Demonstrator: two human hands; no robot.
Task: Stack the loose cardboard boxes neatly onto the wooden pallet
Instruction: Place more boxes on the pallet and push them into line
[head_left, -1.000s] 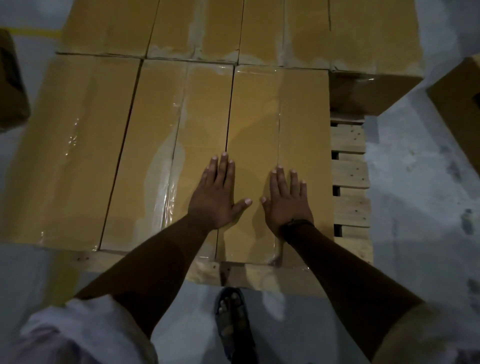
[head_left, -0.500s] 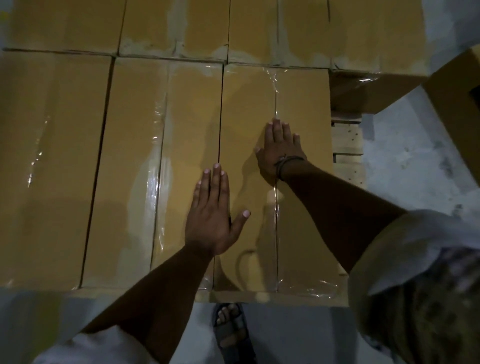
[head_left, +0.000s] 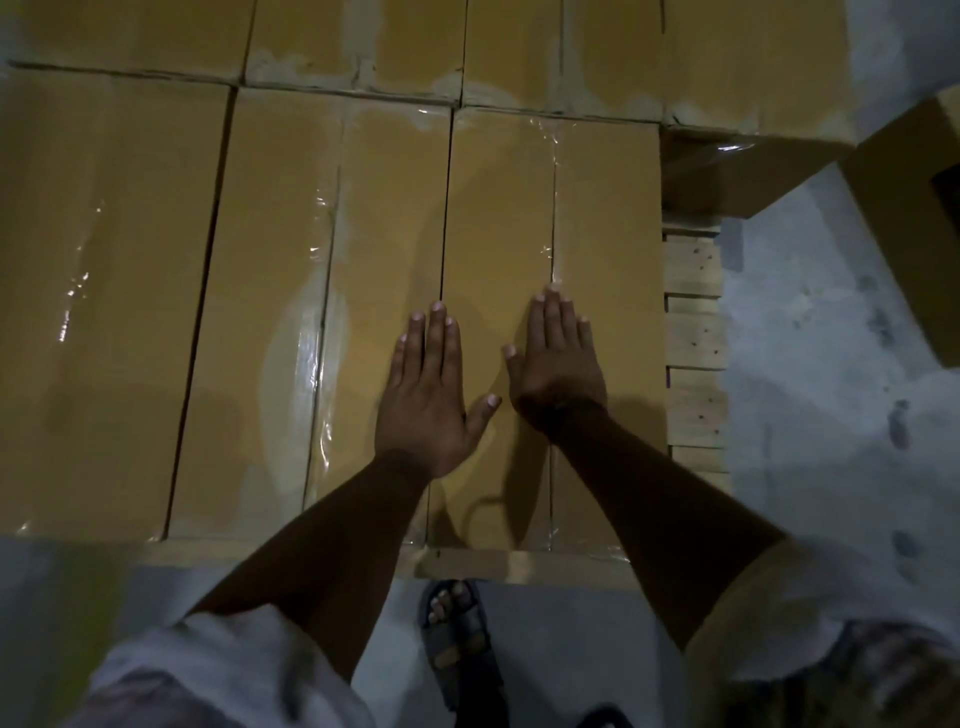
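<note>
Several taped brown cardboard boxes lie side by side in a flat layer on the wooden pallet (head_left: 693, 332). The rightmost near box (head_left: 602, 208) has a tape seam down its middle. My left hand (head_left: 428, 395) lies flat with straight fingers over the gap between that box and the middle box (head_left: 332, 270). My right hand (head_left: 558, 358) presses flat on the rightmost box beside the seam. A further row of boxes (head_left: 363, 47) fills the back of the pallet.
Bare pallet slats show to the right of the boxes. A loose cardboard box (head_left: 914, 223) stands on the grey concrete floor (head_left: 810, 415) at the right edge. My sandalled foot (head_left: 457, 634) is on the floor just in front of the pallet.
My right hand has drawn back from the far part of the rightmost box to lie level with my left hand. My left hand stays flat in about the same place.
</note>
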